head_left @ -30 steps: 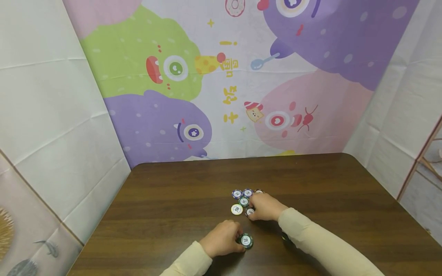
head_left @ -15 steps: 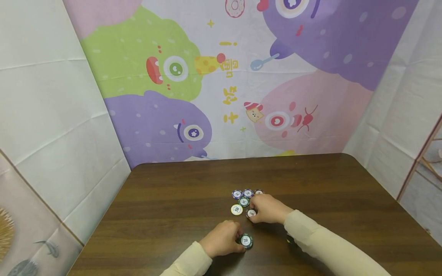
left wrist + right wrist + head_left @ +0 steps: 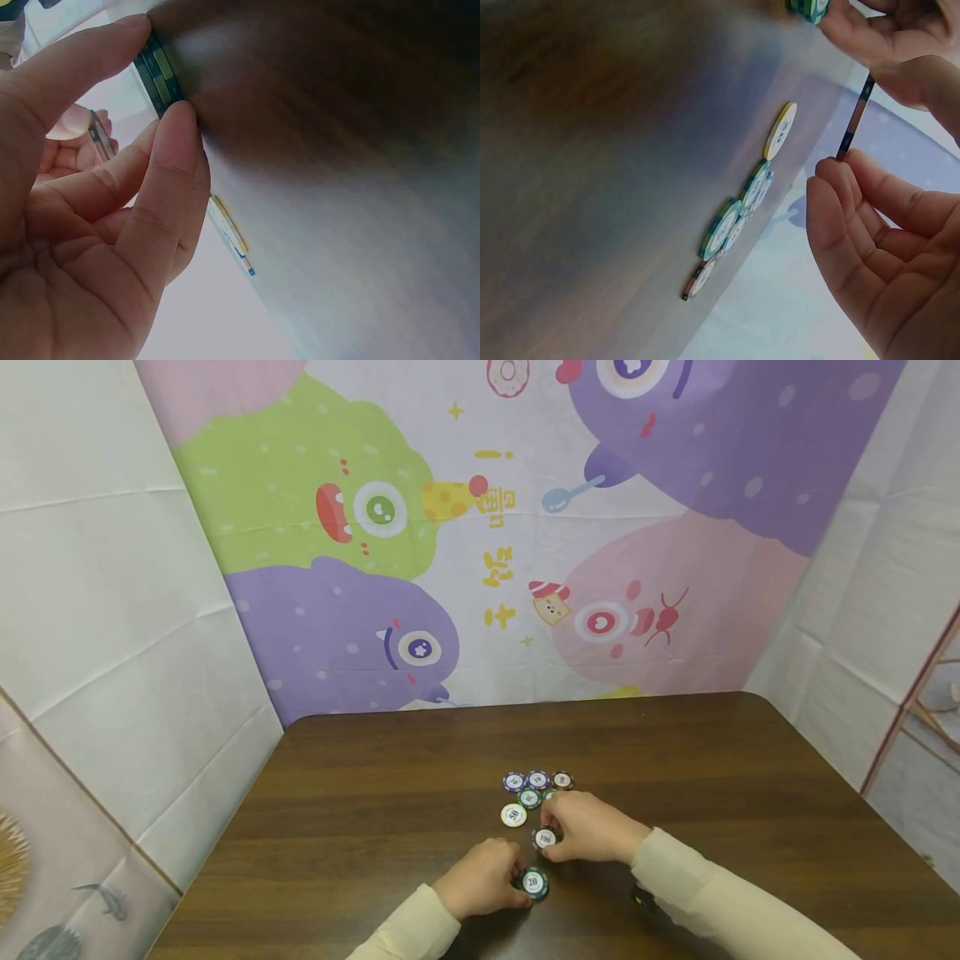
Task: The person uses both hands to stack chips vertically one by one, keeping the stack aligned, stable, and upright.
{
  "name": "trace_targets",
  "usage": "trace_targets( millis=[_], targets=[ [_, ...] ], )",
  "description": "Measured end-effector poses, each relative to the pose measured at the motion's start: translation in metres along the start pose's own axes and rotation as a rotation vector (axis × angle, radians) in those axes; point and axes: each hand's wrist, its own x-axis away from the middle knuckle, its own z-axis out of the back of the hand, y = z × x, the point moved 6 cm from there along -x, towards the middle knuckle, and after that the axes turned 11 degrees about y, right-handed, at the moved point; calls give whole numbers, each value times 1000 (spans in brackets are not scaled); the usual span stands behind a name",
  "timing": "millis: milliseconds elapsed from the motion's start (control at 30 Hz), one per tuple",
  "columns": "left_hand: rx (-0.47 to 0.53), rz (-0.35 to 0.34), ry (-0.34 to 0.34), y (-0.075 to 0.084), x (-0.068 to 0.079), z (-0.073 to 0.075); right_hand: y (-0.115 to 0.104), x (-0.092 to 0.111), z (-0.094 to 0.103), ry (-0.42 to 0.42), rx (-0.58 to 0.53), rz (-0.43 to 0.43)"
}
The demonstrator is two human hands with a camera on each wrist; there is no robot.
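Note:
Thumb and fingers of my left hand (image 3: 486, 878) pinch a short stack of green poker chips (image 3: 534, 882), the top one marked 20. Seen from the left wrist, two layered edges of these green chips (image 3: 159, 75) show between thumb and fingertips. My right hand (image 3: 596, 828) pinches a dark brown poker chip (image 3: 544, 839) marked 100 by its edge. In the right wrist view that chip (image 3: 855, 116) is held off the table, between thumb and fingertips. Closest to it lies a yellow-rimmed chip (image 3: 513, 815) marked 50.
Farther back lie two blue chips (image 3: 537, 780), a green chip (image 3: 528, 798) and a brown chip (image 3: 562, 780). Another green chip (image 3: 548, 794) is partly hidden by my right hand. The wooden table (image 3: 375, 793) ends at a cartoon-printed cloth (image 3: 480, 668).
My right hand has drawn the brown 100 chip away from the other chips, toward the green stack, uncovering the brown chip behind. My left hand stays put.

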Motion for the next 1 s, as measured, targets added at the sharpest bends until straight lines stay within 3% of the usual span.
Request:
trace_targets(
  millis=[367,767,1000],
  targets=[
    [9,-1,3,1,0,0,-10,15,-4,-19,-61,27],
    [11,5,-7,0,-1,0,-23,22,-14,-25,-14,120],
    [2,3,-13,-1,-2,-1,-26,22,-22,-57,-53,107]
  ],
)
